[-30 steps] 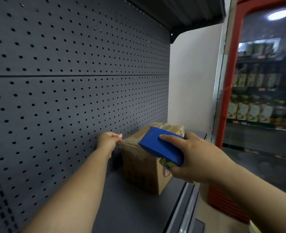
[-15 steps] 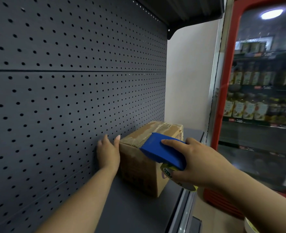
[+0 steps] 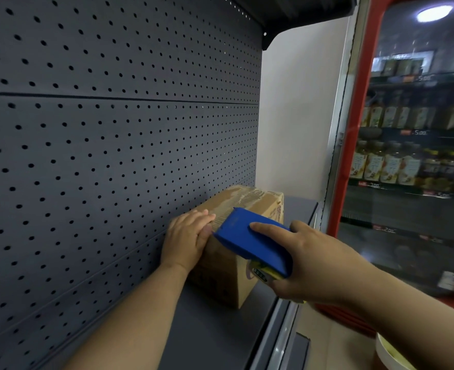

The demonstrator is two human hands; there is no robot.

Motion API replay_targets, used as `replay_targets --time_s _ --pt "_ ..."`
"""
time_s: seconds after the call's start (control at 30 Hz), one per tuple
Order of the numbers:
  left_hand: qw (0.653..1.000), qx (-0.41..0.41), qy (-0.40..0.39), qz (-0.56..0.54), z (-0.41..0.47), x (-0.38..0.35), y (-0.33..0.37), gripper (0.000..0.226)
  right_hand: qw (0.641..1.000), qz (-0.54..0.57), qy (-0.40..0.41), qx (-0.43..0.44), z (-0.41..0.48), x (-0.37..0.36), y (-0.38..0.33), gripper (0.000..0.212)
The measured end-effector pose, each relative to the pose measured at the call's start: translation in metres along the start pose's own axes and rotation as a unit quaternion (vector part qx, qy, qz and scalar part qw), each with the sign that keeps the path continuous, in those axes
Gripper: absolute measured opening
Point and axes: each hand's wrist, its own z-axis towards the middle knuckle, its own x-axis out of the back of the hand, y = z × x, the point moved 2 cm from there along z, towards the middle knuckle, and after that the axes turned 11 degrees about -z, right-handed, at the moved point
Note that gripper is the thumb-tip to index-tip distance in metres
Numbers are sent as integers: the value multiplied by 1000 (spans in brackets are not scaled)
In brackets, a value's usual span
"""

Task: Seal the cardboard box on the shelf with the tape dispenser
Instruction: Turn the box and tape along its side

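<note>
The pegboard (image 3: 114, 156) rises behind the shelf (image 3: 215, 329), and the box (image 3: 250, 209) sits on the shelf against it, its long axis running away from the viewer along that wall. A red-framed cooler (image 3: 407, 161) stands well to the box's right. At the box's near end the left hand (image 3: 187, 237) lies flat, fingers together, over the near top edge, bracing it. The right hand (image 3: 311, 259), clamped around the blue dispenser (image 3: 252, 245), holds its front lip on the box's top just right of the left hand. The tape run probably goes straight away along the box's length; nothing blocks that path.
</note>
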Motion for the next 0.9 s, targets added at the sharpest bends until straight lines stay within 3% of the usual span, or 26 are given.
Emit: replay_targets --time_s 0.27,0.37,0.5,0.63,0.8,0.9 --pt "1000 10 -15 23 -2 4 6 96 1000 8 -5 12 -34 -4 29 83" --pt "998 33 -24 46 -2 4 8 79 1000 4 -13 21 -47 -4 42 82" --pt "993 50 -61 87 -2 6 13 72 999 -6 -40 26 -59 0 49 82" --pt "985 90 -95 113 -3 11 21 47 997 -30 -62 38 -53 0 39 80" --pt "969 220 -111 28 8 11 50 48 994 -62 -73 54 -41 -6 26 69" --pt "951 285 -118 -15 10 5 68 66 994 -67 -73 49 -30 -7 20 63"
